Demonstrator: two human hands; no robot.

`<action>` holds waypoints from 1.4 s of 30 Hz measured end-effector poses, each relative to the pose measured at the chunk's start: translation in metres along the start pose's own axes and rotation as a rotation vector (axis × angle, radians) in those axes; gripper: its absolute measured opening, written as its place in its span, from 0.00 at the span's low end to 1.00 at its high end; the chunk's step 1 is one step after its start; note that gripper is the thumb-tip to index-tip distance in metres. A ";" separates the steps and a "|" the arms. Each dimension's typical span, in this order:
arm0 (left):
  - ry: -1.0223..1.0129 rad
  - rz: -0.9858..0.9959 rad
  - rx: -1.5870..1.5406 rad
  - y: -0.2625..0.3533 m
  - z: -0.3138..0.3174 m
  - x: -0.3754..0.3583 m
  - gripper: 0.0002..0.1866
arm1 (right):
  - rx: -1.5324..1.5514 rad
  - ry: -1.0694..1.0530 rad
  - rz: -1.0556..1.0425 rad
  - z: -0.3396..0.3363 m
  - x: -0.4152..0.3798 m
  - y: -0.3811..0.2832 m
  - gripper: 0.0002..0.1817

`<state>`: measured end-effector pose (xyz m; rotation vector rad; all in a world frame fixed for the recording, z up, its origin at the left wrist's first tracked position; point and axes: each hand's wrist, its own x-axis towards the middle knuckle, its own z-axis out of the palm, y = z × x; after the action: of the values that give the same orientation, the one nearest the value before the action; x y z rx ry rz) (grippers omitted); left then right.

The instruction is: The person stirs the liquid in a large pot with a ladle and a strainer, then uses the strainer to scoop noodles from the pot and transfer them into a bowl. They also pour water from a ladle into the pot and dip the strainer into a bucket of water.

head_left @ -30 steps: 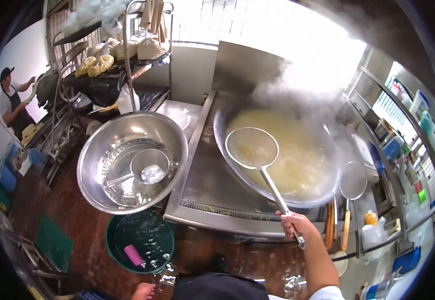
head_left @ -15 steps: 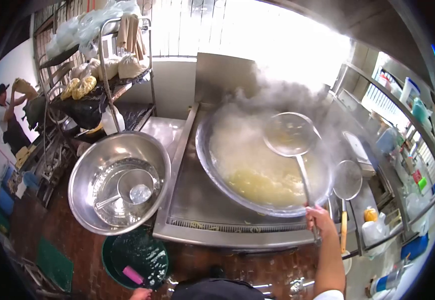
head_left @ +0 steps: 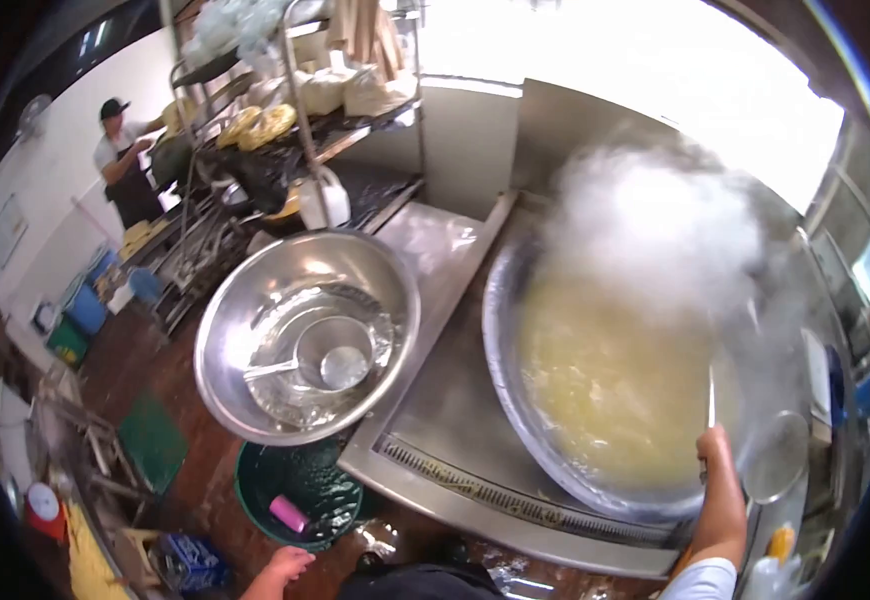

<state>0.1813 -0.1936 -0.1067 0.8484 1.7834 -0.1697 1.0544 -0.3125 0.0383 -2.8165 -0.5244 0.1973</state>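
My right hand (head_left: 718, 447) is closed around the metal handle of a long skimmer (head_left: 712, 398), above the right rim of a wide round pot (head_left: 496, 340). The skimmer's head is out of sight in the steam or the liquid. Yellowish liquid (head_left: 605, 400) with a bubbling surface fills the pot, and thick white steam covers its far side. Low at the front, my left hand (head_left: 287, 566) hangs with loosely bent fingers and nothing visible in it. It is nearest to a green tub (head_left: 243, 500) of water, in which a pink object (head_left: 288, 514) lies.
A big steel bowl (head_left: 217, 385) with water and a handled metal pan (head_left: 333, 345) stands left of the steel stove (head_left: 435, 400). A second strainer (head_left: 775, 458) is right of the pot. A loaded rack (head_left: 307, 110) and another person (head_left: 127, 165) are behind. Wet patches shine on the floor.
The view has swung left. The skimmer's round head, seen above the pot before, has disappeared into the steam or liquid. More of my left hand shows.
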 end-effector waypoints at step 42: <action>-0.179 -0.130 -0.003 -0.210 -0.117 0.029 0.10 | 1.868 -1.184 0.160 -0.016 -0.459 -0.131 0.17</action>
<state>-0.0430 -0.2758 -0.1462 0.6928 1.6699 -0.3179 0.5890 -0.3678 0.1294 -0.6924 -0.0688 1.4245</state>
